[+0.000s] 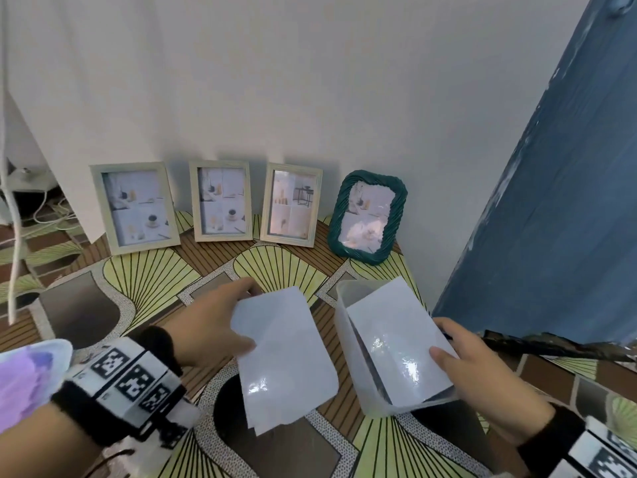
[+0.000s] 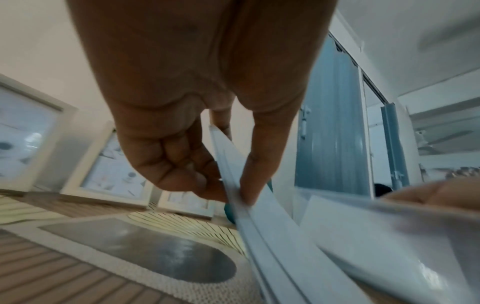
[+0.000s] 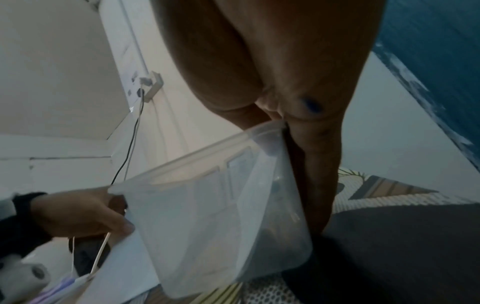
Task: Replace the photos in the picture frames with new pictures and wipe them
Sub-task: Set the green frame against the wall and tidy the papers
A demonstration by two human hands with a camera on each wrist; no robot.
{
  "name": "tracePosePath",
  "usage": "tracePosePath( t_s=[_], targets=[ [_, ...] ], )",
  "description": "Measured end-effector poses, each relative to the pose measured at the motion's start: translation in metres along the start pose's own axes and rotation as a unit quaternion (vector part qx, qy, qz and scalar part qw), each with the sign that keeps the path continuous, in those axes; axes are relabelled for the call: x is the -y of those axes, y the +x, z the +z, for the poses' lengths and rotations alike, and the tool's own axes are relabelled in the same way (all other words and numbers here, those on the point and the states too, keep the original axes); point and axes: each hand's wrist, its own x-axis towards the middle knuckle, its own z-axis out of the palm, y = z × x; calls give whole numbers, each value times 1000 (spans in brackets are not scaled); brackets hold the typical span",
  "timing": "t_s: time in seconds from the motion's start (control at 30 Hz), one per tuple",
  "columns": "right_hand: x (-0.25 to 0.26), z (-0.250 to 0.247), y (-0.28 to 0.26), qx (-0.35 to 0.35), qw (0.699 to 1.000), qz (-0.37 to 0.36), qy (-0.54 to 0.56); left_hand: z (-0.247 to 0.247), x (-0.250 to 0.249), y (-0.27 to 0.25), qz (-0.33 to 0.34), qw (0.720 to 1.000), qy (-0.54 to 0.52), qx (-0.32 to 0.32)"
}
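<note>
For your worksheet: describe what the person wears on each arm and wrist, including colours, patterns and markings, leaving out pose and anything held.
Both hands are bare. The left wrist carries a black strap with a white band printed with square black-and-white coded markers. Behind it shows a pale sleeve with lilac patches. The right wrist wears a matching black strap and white marker band, partly cut off by the picture's edge.

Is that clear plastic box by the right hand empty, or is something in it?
Not empty. The clear plastic box holds at least one white glossy sheet leaning inside, its top above the rim.
</note>
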Motion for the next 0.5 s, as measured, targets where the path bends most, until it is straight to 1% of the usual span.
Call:
tracePosePath(
  t_s=[0.07,0.17,0.27,0.33,0.4,0.5],
  targets=[
    [4,6,1,10,998,-30,-47,-14,8,-16,10,999,-38,-32],
    [10,14,2,18,992,-66,-110,-29,18,-37,12,991,-122,-61],
    [20,17,0,12,983,-92,-160,-34,24,-53,41,981,-170,-86],
    [28,18,-2,-8,975,-119,-189,-34,26,-61,58,975,-189,-100],
    [36,22,-8,-39,962,-159,-219,-34,27,-67,75,973,-196,-99],
    [47,30,-18,-76,949,-205,-226,-31,27,-72,83,965,-228,-100]
  ],
)
